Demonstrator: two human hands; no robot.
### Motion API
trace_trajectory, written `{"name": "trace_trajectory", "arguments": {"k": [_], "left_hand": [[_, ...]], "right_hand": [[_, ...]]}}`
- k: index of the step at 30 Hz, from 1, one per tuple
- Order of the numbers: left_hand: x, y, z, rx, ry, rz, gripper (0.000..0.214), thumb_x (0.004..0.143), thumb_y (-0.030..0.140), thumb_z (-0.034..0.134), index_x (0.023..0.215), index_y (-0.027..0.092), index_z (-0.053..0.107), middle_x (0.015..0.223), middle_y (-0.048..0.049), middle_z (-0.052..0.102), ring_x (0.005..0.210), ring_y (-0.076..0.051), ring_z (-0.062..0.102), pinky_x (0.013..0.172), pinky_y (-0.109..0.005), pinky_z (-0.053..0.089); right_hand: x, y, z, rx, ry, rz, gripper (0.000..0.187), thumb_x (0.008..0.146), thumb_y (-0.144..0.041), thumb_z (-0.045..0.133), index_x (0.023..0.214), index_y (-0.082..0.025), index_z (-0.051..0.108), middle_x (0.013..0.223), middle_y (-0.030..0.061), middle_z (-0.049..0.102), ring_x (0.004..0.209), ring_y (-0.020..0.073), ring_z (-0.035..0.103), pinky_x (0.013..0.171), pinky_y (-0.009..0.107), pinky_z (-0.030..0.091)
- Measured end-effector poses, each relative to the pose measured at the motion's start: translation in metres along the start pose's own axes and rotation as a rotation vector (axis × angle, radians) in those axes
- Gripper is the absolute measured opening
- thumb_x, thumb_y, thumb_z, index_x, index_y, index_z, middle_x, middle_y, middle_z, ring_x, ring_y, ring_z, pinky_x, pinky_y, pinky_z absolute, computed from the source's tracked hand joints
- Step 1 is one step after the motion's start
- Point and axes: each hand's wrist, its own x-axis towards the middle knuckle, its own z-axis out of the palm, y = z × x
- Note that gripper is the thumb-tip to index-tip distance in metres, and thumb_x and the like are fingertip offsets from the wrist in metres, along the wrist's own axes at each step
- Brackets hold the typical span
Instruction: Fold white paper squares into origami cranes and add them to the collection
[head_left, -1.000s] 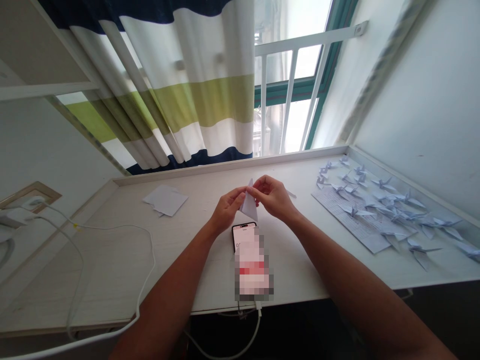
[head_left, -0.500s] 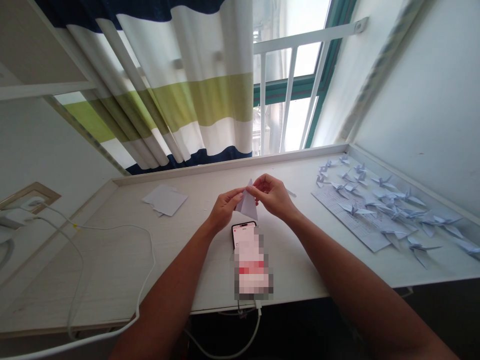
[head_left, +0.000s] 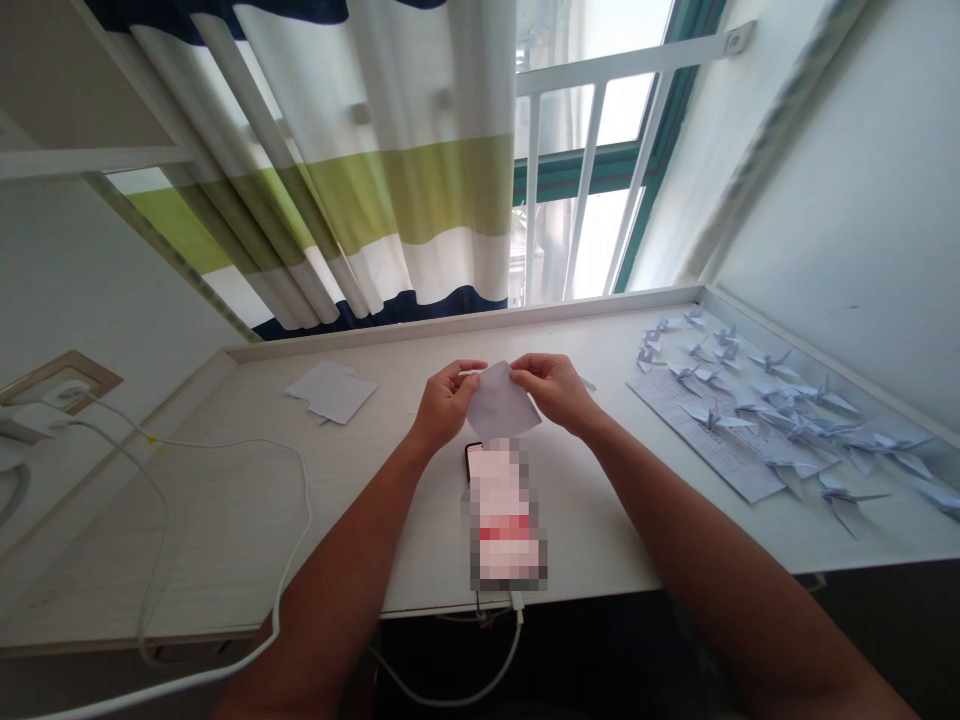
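Pale folded paper [head_left: 501,402] held just above phone [head_left: 474,458].
Left hand [head_left: 448,407], right hand [head_left: 553,390]: fingers [head_left: 527,367] pinch opposite edges, grip even.

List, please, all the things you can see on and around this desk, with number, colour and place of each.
origami paper: one piece, pale lilac, between the hands
origami cranes: about twenty-five, pale lilac, right end of desk
printed sheet: one, pale, under some cranes
loose paper: a few sheets, white, left of the hands
smartphone: one, black, below the hands, screen blurred
cable: white, looping across the desk
wall socket: one, beige frame, left wall
curtain: one, navy, white and green stripes, behind desk
window: one, green frame, white bars, behind desk
desk: one, white, under everything
left hand: one, at paper's left edge
right hand: one, at paper's right edge
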Motion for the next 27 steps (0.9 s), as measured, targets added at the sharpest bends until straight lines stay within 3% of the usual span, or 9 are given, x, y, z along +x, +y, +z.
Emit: {"name": "trace_trajectory", "arguments": {"k": [5, 11, 15, 19, 27], "left_hand": [[0.0007, 0.0009, -0.0003, 0.012, 0.098, 0.017, 0.032, 0.085, 0.041, 0.07, 0.104, 0.016, 0.072, 0.083, -0.007, 0.075, 0.066, -0.016, 0.064, 0.055, -0.023, 0.046], [-0.0001, 0.0011, -0.0009, 0.023, 0.022, 0.061, 0.031, 0.088, 0.043, 0.066, 0.1, 0.016, 0.074, 0.082, -0.0066, 0.074, 0.067, -0.016, 0.064, 0.055, -0.024, 0.045], [-0.0005, 0.0024, -0.0006, 0.042, 0.05, 0.069, 0.037, 0.089, 0.048, 0.065, 0.099, 0.014, 0.075, 0.08, -0.0067, 0.074, 0.063, -0.014, 0.061, 0.052, -0.022, 0.042], [-0.0012, 0.0039, 0.0002, 0.045, 0.04, 0.043, 0.041, 0.085, 0.051, 0.07, 0.103, 0.015, 0.075, 0.09, -0.0087, 0.076, 0.07, -0.017, 0.066, 0.056, -0.024, 0.047], [0.0016, -0.0015, -0.0017, 0.053, 0.126, 0.025, 0.034, 0.081, 0.047, 0.075, 0.089, 0.014, 0.078, 0.081, -0.006, 0.074, 0.068, -0.017, 0.064, 0.058, -0.025, 0.048]], "right_hand": [[0.0012, 0.0021, 0.0004, 0.142, -0.039, 0.084, 0.012, 0.077, -0.026, 0.07, 0.081, -0.015, 0.073, 0.079, 0.0057, 0.074, 0.074, 0.0177, 0.065, 0.067, 0.03, 0.054], [0.0005, 0.0004, -0.0011, 0.115, -0.034, 0.04, 0.025, 0.082, -0.04, 0.072, 0.077, -0.015, 0.073, 0.074, 0.0047, 0.07, 0.069, 0.0154, 0.062, 0.063, 0.028, 0.053], [0.0015, 0.0032, -0.0023, 0.074, -0.01, 0.024, 0.029, 0.082, -0.044, 0.073, 0.078, -0.015, 0.073, 0.075, 0.0057, 0.071, 0.069, 0.0165, 0.063, 0.063, 0.029, 0.054], [0.0028, 0.0059, -0.0028, 0.074, 0.039, 0.003, 0.03, 0.082, -0.046, 0.074, 0.078, -0.016, 0.074, 0.075, 0.0058, 0.071, 0.07, 0.0174, 0.063, 0.063, 0.03, 0.054], [0.0024, 0.0055, -0.0025, 0.136, 0.014, 0.022, 0.032, 0.073, -0.046, 0.082, 0.082, -0.016, 0.073, 0.08, 0.0064, 0.074, 0.072, 0.0181, 0.065, 0.065, 0.031, 0.056]]}}
